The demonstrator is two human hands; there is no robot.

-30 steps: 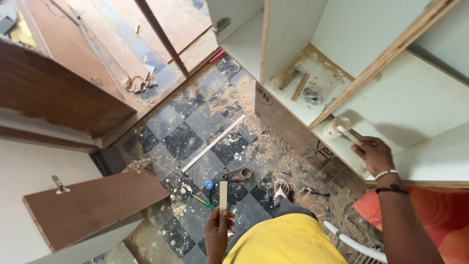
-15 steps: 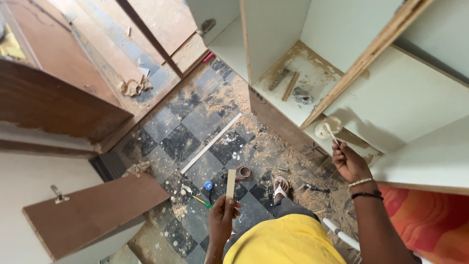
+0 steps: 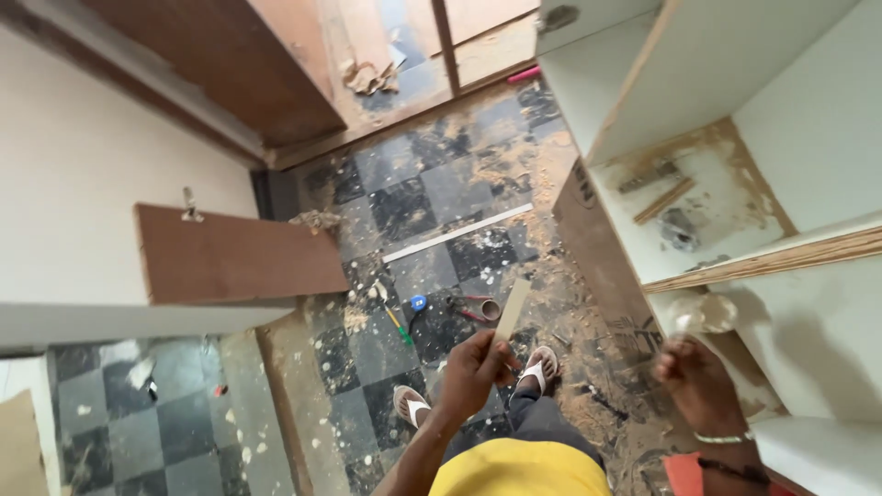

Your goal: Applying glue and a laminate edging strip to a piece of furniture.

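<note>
In the cabinet shelf (image 3: 735, 230) — wood scraps (image 3: 663, 200) (sawdust too)

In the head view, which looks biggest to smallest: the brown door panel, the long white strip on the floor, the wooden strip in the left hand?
1. Brown door panel
2. White strip
3. Wooden strip, though it is nearer the camera

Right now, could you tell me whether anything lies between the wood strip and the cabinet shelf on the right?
Nothing visible does. The left hand holds the wood strip over the floor; only open air separates it from the shelf. The right hand is beside that shelf, holding a blurred small tool.
</note>
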